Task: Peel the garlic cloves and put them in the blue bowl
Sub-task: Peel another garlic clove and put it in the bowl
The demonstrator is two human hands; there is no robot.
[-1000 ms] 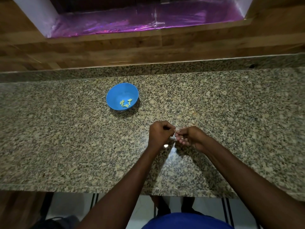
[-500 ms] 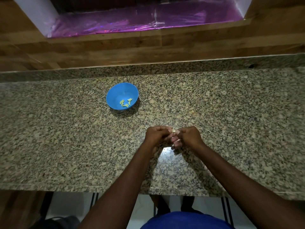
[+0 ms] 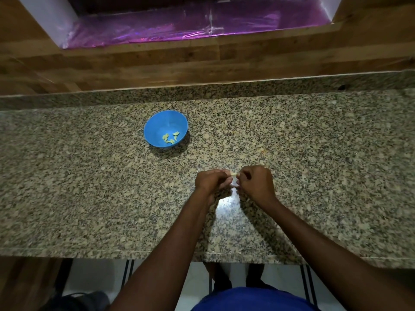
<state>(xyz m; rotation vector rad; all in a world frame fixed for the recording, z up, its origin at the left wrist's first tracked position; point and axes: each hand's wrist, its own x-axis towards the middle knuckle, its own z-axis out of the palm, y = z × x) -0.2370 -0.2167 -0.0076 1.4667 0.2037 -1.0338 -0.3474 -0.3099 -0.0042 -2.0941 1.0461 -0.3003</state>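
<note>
A blue bowl stands on the granite counter, left of and beyond my hands, with several pale peeled cloves in its bottom. My left hand and my right hand meet fingertip to fingertip just above the counter's middle. Between them they pinch a small pale garlic clove, of which only a sliver shows. The fingers of both hands are curled inward around it.
The speckled granite counter runs the full width, with its front edge near the bottom of the view. A low granite upstand and a wooden wall lie behind. A purple foil-lined opening sits above. Feet and floor show below the edge.
Both hands have drawn closer together and shifted slightly away from me on the counter. The bright reflection on the granite now shows below them. The bowl has not moved.
</note>
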